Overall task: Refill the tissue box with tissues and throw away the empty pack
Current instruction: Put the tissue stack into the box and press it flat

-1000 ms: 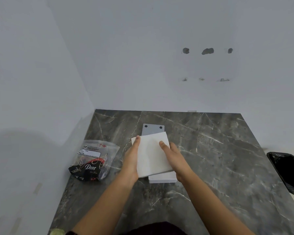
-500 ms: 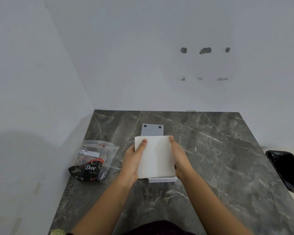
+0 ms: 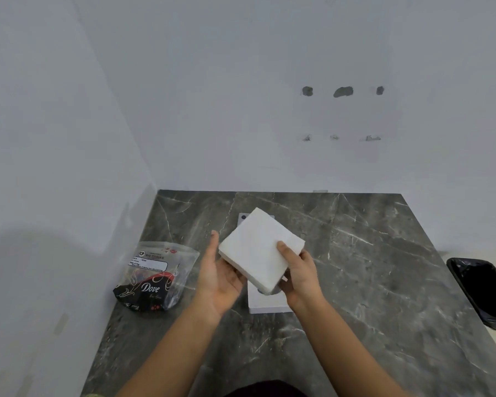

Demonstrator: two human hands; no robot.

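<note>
White tissue stack [image 3: 259,250] | held above tissue box [image 3: 269,307], long axis skewed to it | gripped by right hand [image 3: 298,277] | propped by flat-fingered left hand [image 3: 221,279]

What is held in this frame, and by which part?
The stack of white tissues: the right hand grips its near right edge, thumb on top; the open left hand touches its left edge.
</note>
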